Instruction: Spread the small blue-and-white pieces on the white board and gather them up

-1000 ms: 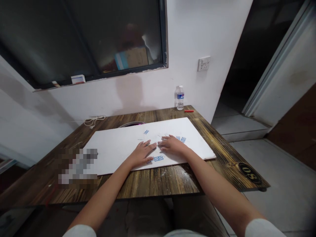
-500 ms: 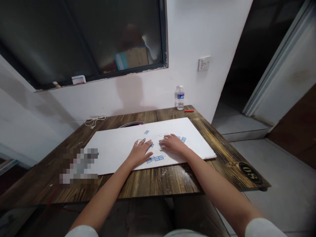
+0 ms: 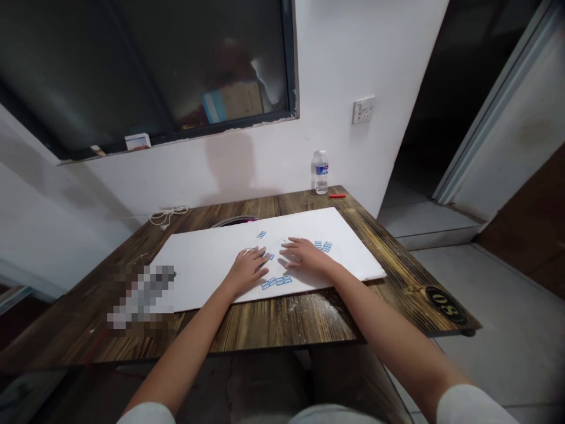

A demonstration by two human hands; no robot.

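Note:
A white foam board [image 3: 265,235] lies on a dark wooden table [image 3: 282,324]. My left hand [image 3: 247,271] rests flat on the board with its fingers spread, holding nothing. My right hand [image 3: 306,257] lies flat beside it, fingers apart and also holding nothing. Just below both hands, a row of small blue-outlined rectangular tiles [image 3: 276,282] sits on the board. A tile [image 3: 270,257] lies by my left fingertips, another [image 3: 262,234] lies beyond them, and a small cluster [image 3: 323,246] lies past my right fingers.
At the table's far end stand a water bottle [image 3: 321,172] and a red pen [image 3: 337,195]. A white cable [image 3: 168,217] lies at the far left corner. A round dark object [image 3: 233,221] shows behind the board. A pixelated patch [image 3: 141,297] hides part of the near left.
My left hand has shifted slightly left, and my right hand has barely moved. The row of tiles below them looks longer and more spread out than a second ago.

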